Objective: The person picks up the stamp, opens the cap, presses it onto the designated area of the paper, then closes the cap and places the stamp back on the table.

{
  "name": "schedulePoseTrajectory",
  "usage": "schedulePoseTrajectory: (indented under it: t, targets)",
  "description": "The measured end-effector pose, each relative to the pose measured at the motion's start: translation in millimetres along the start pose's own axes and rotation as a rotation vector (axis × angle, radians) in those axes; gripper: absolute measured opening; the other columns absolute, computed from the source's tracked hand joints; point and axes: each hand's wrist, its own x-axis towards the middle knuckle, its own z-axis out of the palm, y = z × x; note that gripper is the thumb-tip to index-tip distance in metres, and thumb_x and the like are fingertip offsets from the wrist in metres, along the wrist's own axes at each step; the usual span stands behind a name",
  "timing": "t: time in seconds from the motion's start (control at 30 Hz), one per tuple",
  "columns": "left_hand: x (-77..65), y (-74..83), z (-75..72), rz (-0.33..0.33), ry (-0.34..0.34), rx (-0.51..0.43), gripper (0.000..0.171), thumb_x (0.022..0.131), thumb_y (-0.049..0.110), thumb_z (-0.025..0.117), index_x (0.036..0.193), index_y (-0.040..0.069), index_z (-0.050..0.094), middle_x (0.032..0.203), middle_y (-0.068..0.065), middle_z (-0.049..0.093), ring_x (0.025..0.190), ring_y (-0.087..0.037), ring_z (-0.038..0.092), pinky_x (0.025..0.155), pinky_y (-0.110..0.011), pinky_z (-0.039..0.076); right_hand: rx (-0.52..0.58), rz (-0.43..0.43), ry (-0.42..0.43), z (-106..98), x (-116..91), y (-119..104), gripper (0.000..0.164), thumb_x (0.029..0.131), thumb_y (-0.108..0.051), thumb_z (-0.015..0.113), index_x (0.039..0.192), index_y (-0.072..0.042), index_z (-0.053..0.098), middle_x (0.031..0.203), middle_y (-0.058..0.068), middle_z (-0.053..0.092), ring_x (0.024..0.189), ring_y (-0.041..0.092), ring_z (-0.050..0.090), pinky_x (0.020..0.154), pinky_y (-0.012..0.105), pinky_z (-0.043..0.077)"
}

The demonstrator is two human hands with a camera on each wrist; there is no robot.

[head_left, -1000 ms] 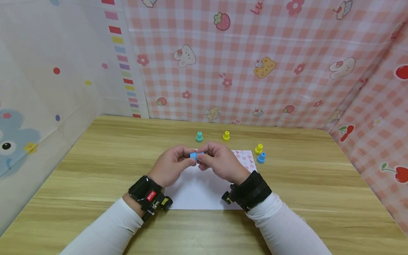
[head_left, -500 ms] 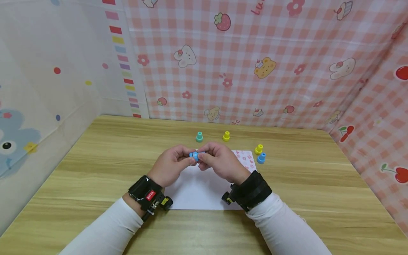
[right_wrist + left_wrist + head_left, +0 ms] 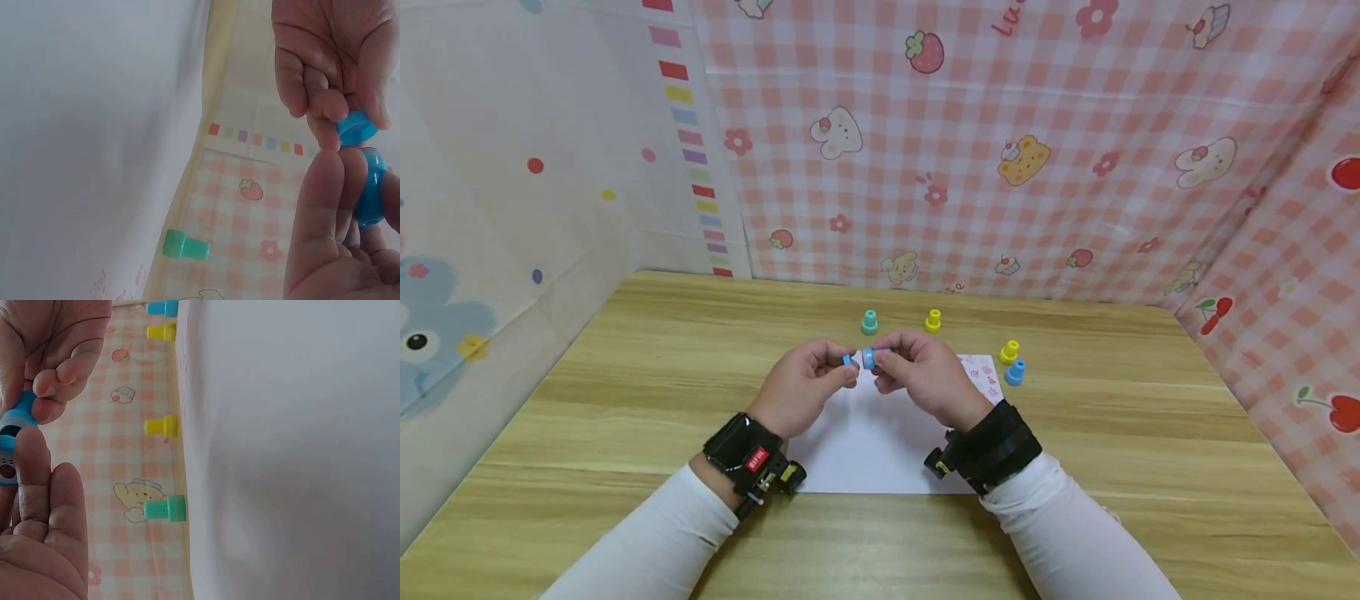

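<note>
Wood-grain bench point(image 3: 625, 417) and gingham cloth point(image 3: 970, 233): over white paper point(image 3: 880, 454), the left hand point(image 3: 801, 387) pinches a blue cap point(image 3: 357, 130) while the right hand point(image 3: 931, 379) grips the blue stamp point(image 3: 370, 197), just apart. Keeping both coaxial, the uncapped end point(image 3: 373, 155) untouched, should avoid smudging.

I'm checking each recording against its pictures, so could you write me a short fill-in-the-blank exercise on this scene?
1. The blue cap is pinched by the fingers of the ____ hand.
2. The right hand holds an uncapped piece whose colour is ____.
3. Of the four small pieces standing on the table, ____ are yellow.
4. The piece standing closest to the standing blue piece is ____.

Missing words: left; blue; two; yellow.
</note>
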Motion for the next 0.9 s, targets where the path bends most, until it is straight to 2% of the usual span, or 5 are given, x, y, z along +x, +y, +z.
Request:
schedulePoseTrajectory:
  t: [0.23,0.37,0.53,0.73,0.9]
  targets:
    - [-0.6,0.9,-0.8,-0.002,0.039,0.028,0.018,0.091,0.024,0.063,0.104,0.012,0.063,0.09,-0.003,0.064,0.08,-0.015,0.061,0.071,-0.04,0.049,0.002,-0.003,0.017,-6,13,25,0.017,0.093,-0.013,0.058,0.106,-0.003,0.062,0.097,0.015,0.063,0.081,0.032,0.061,0.078,0.041,0.054]
    - [-0.5,0.5,-0.9,-0.009,0.036,0.033,0.018,0.091,0.024,0.063,0.105,0.011,0.062,0.09,-0.004,0.063,0.079,-0.015,0.061,0.069,-0.039,0.048,-0.035,-0.007,0.045,-7,15,29,0.015,0.093,-0.017,0.06,0.105,-0.009,0.065,0.096,0.01,0.064,0.08,0.026,0.061,0.077,0.037,0.054]
    - [-0.4,0.0,-0.5,-0.012,0.027,0.028,0.023,0.092,0.023,0.063,0.107,0.006,0.061,0.091,-0.005,0.063,0.08,-0.016,0.061,0.071,-0.04,0.048,-0.079,-0.013,0.06,-8,15,29,0.015,0.092,-0.018,0.061,0.105,-0.011,0.064,0.094,0.009,0.064,0.079,0.024,0.061,0.076,0.035,0.054]
    - [-0.9,0.3,-0.3,-0.011,0.031,0.024,0.023,0.091,0.023,0.063,0.107,0.007,0.061,0.091,-0.005,0.063,0.079,-0.016,0.061,0.071,-0.04,0.049,-0.144,0.007,0.084,-10,15,29,0.017,0.091,-0.019,0.064,0.106,-0.014,0.06,0.087,0.009,0.063,0.079,0.024,0.062,0.076,0.04,0.054]
    - [-0.2,-1.1,-0.7,0.004,0.03,0.029,0.025,0.091,0.026,0.064,0.107,0.008,0.062,0.091,-0.004,0.064,0.079,-0.016,0.061,0.071,-0.04,0.049,-0.188,-0.012,0.102,-11,15,31,0.015,0.089,-0.021,0.066,0.102,-0.015,0.063,0.088,0.008,0.063,0.077,0.02,0.061,0.078,0.046,0.053]
